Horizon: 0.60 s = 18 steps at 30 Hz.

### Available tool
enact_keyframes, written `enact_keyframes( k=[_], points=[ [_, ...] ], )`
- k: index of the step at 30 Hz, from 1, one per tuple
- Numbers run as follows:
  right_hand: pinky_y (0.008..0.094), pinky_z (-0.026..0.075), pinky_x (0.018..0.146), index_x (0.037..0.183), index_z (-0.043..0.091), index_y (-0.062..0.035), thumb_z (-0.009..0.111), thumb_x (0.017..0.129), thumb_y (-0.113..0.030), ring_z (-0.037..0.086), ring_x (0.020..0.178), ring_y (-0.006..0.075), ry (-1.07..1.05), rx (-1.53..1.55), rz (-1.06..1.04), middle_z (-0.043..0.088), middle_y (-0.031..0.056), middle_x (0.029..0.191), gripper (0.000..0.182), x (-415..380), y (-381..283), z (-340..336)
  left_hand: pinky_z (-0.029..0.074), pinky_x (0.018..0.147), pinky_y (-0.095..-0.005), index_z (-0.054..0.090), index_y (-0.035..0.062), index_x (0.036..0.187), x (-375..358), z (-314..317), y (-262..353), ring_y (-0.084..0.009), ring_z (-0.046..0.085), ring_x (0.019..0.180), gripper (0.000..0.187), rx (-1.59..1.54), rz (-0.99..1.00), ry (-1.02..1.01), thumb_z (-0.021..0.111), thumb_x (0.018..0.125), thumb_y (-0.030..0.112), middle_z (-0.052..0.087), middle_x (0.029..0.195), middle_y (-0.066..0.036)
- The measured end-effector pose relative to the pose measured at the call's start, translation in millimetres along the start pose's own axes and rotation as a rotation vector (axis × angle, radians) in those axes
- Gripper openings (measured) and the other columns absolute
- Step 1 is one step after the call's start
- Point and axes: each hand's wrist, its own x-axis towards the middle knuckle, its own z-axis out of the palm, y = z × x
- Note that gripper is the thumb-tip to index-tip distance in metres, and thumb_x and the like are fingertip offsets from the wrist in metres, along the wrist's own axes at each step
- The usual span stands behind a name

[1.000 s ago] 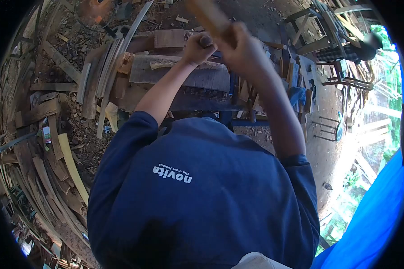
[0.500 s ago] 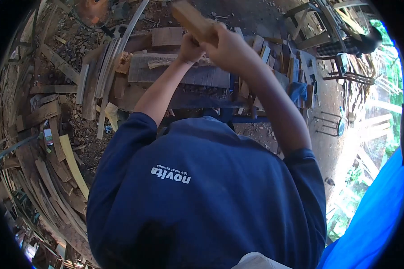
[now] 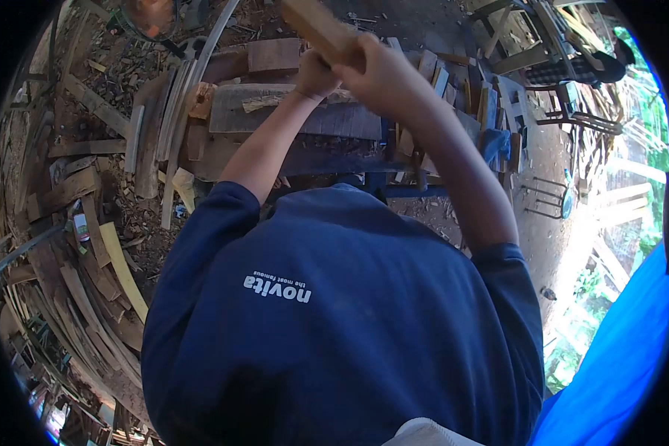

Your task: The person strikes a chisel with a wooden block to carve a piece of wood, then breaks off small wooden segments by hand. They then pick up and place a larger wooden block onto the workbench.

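Observation:
A thick block of wood [image 3: 316, 28] slants upward at the top centre, above the bench. My right hand [image 3: 372, 70] is closed round its lower end. Just left of it and close to the same end, my left hand [image 3: 317, 76] is curled; what its fingers hold is hidden. Beneath both hands lies a broad wooden board [image 3: 297, 123], with a thin rough strip of wood [image 3: 264, 102] on top.
Long slats [image 3: 172, 111] lean left of the bench. Upright wood pieces and a blue cloth [image 3: 496, 146] are at its right. A wood pile [image 3: 82, 290] fills the left. A metal rack stool [image 3: 565, 202] stands right, and another person [image 3: 587, 68] is at the upper right.
Both hands and the wood block have shifted slightly upward in the view. The right hand has also moved a little to the right.

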Motion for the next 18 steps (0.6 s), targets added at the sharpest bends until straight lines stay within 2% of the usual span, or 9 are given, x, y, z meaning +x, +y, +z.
enact_keyframes(
  k=[3, 5, 6, 9, 11, 14, 16, 17, 18],
  points=[
    [0.0465, 0.051, 0.082, 0.109, 0.058, 0.0014, 0.066, 0.086, -0.033, 0.064, 0.099, 0.0456, 0.133, 0.058, -0.063, 0.067, 0.0277, 0.1, 0.043, -7.0, -21.1, -40.1, 0.053, 0.066, -0.0327, 0.066, 0.007, 0.083, 3.5, -9.4, -5.2, -0.0185, 0.066, 0.07, 0.017, 0.263, 0.003, -0.111, 0.075, 0.076, 0.021, 0.071, 0.078, -0.004],
    [0.0413, 0.049, 0.073, 0.107, 0.051, 0.0023, 0.067, 0.089, -0.021, 0.066, 0.085, 0.0309, 0.356, 0.313, -0.167, 0.064, 0.0264, 0.089, 0.034, -17.3, -36.6, -61.6, 0.053, 0.067, -0.0329, 0.066, 0.0066, 0.083, 7.2, -4.4, 10.0, -0.0172, 0.066, 0.07, 0.016, 0.358, 0.056, -0.092, 0.074, 0.076, 0.018, 0.07, 0.078, -0.004],
    [0.047, 0.05, 0.084, 0.113, 0.057, 0.0023, 0.066, 0.086, -0.032, 0.064, 0.1, 0.0468, 0.335, 0.553, -0.151, 0.067, 0.0291, 0.101, 0.044, -6.2, -11.7, -43.1, 0.053, 0.067, -0.0329, 0.066, 0.0066, 0.083, 7.1, -4.0, 10.6, -0.0172, 0.066, 0.07, 0.016, 0.36, 0.055, -0.094, 0.074, 0.076, 0.018, 0.07, 0.078, -0.004],
    [0.0471, 0.051, 0.085, 0.114, 0.056, 0.0031, 0.066, 0.086, -0.031, 0.064, 0.1, 0.047, 0.038, 0.03, -0.002, 0.066, 0.0313, 0.101, 0.045, 2.2, 20.0, 23.8, 0.053, 0.066, -0.0328, 0.066, 0.0056, 0.082, 6.1, 2.5, 9.2, -0.0173, 0.066, 0.068, 0.016, 0.386, 0.12, -0.075, 0.074, 0.076, 0.017, 0.07, 0.077, -0.006],
    [0.0479, 0.051, 0.087, 0.118, 0.054, 0.004, 0.066, 0.086, -0.031, 0.062, 0.102, 0.0481, 0.001, -0.023, 0.026, 0.064, 0.0346, 0.103, 0.049, 1.7, 10.3, 8.8, 0.053, 0.067, -0.0323, 0.065, 0.0055, 0.08, 3.4, 14.0, 3.0, -0.0179, 0.067, 0.068, 0.014, -0.133, -0.159, 0.059, 0.073, 0.076, 0.017, 0.069, 0.076, -0.009],
    [0.0425, 0.054, 0.075, 0.11, 0.059, 0.0023, 0.064, 0.089, -0.029, 0.07, 0.087, 0.0374, 0.032, -0.085, -0.038, 0.069, 0.0256, 0.093, 0.039, 6.2, -3.9, -21.6, 0.054, 0.068, -0.0319, 0.067, 0.0054, 0.082, 0.9, 5.6, 11.3, -0.0184, 0.069, 0.071, 0.016, 0.344, 0.152, -0.055, 0.074, 0.076, 0.019, 0.07, 0.078, -0.009],
    [0.0345, 0.052, 0.062, 0.098, 0.062, 0.0008, 0.062, 0.092, -0.027, 0.068, 0.069, 0.0212, 0.19, 0.184, -0.261, 0.068, 0.0131, 0.078, 0.028, 3.7, -13.5, -47.2, 0.054, 0.068, -0.0319, 0.068, 0.0051, 0.084, 3.1, 3.0, 13.3, -0.0175, 0.069, 0.073, 0.018, 0.37, 0.066, -0.065, 0.076, 0.076, 0.019, 0.071, 0.08, -0.009],
    [0.0345, 0.052, 0.062, 0.098, 0.062, 0.0008, 0.062, 0.092, -0.027, 0.068, 0.069, 0.0212, 0.185, 0.186, -0.258, 0.068, 0.0131, 0.078, 0.028, 2.9, -9.0, -48.3, 0.054, 0.069, -0.0319, 0.069, 0.0049, 0.087, 3.1, 1.8, 12.4, -0.0166, 0.07, 0.075, 0.021, 0.399, -0.015, -0.079, 0.077, 0.075, 0.02, 0.072, 0.081, -0.009],
    [0.0427, 0.052, 0.075, 0.103, 0.058, 0.0022, 0.062, 0.088, -0.03, 0.067, 0.085, 0.032, 0.2, 0.288, -0.264, 0.068, 0.0215, 0.089, 0.036, 2.8, -4.3, -49.6, 0.054, 0.068, -0.0322, 0.069, 0.0042, 0.09, 6.1, 1.1, 7.2, -0.0157, 0.069, 0.074, 0.026, 0.37, 0.084, -0.078, 0.079, 0.074, 0.023, 0.072, 0.08, -0.008]
  ],
)
